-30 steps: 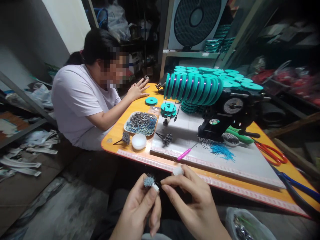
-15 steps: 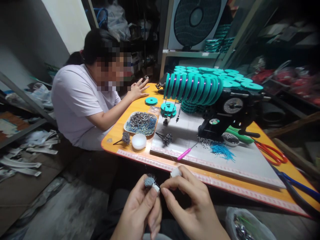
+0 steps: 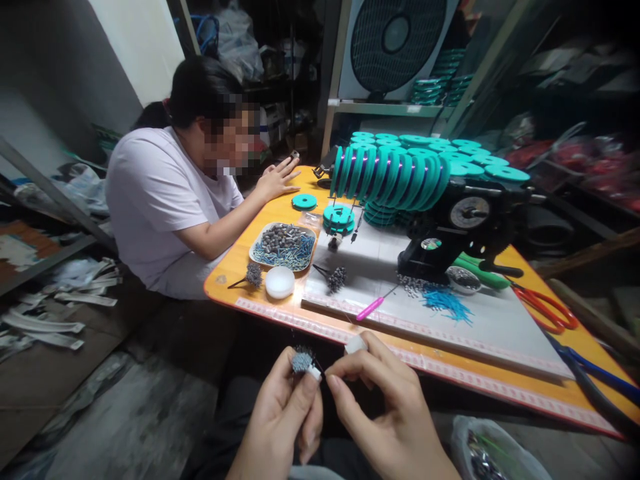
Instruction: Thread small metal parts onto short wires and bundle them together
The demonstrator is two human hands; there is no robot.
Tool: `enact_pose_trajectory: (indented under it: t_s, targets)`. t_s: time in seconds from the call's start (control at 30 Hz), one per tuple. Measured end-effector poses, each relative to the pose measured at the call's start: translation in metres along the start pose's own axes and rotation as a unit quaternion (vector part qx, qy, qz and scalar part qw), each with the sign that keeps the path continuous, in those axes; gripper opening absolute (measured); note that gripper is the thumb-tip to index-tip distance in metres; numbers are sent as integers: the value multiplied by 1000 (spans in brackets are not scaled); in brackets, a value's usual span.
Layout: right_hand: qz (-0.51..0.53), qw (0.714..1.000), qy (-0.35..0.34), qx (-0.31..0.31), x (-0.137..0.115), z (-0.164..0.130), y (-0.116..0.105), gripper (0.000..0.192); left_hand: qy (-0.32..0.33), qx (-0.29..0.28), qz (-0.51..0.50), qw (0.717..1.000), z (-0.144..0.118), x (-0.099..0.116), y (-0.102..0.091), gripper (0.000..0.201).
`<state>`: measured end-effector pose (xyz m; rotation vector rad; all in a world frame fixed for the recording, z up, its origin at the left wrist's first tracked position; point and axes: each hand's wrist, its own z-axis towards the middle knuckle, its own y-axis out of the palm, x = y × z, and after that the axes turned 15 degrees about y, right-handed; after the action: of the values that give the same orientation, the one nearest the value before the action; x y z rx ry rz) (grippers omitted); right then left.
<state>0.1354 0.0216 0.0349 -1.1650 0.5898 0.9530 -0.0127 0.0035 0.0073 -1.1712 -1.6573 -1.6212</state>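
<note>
In front of the table's near edge, my left hand [image 3: 285, 410] is closed on a bundle of small blue-grey pieces [image 3: 302, 362] with dark strands behind it. A small white piece [image 3: 314, 372] sits against the bundle at my left thumb. Just to the right, my right hand [image 3: 393, 403] pinches at the dark thin strands that come off the bundle; the exact contact is too small to make out. Another white piece [image 3: 355, 344] rests against my right index finger. Both hands are close together, apart from the table.
The orange table [image 3: 220, 283] bears a tray of beads [image 3: 283, 247], a white bowl [image 3: 280, 283], a pink-handled hook [image 3: 371, 308], blue strands [image 3: 445, 303] and red-handled scissors [image 3: 553, 310]. A black winding machine [image 3: 425, 250] carries green spools [image 3: 390, 177]. A co-worker [image 3: 155, 193] sits at left.
The view has shifted slightly, so the table contents sit a little further right. My right fingertips have drawn slightly away from the bundle; both hands keep nearly the same pose.
</note>
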Motion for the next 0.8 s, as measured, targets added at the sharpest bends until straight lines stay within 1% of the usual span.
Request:
enact_pose_trajectory:
  t_s: [0.37,0.6,0.73,0.8]
  targets:
    - [-7,1000,5,-4,1,-1,0,12,4,1,5,1000,1,0,1,51]
    - [-8,1000,11,7,3,0,0,10,-2,-20,24,1000,2,-4,0,51]
    - [-6,1000,12,7,3,0,-1,9,-4,-13,24,1000,1,-5,1,53]
    - [-7,1000,14,3,5,-1,-2,9,-1,-11,43,999,0,-6,2,53]
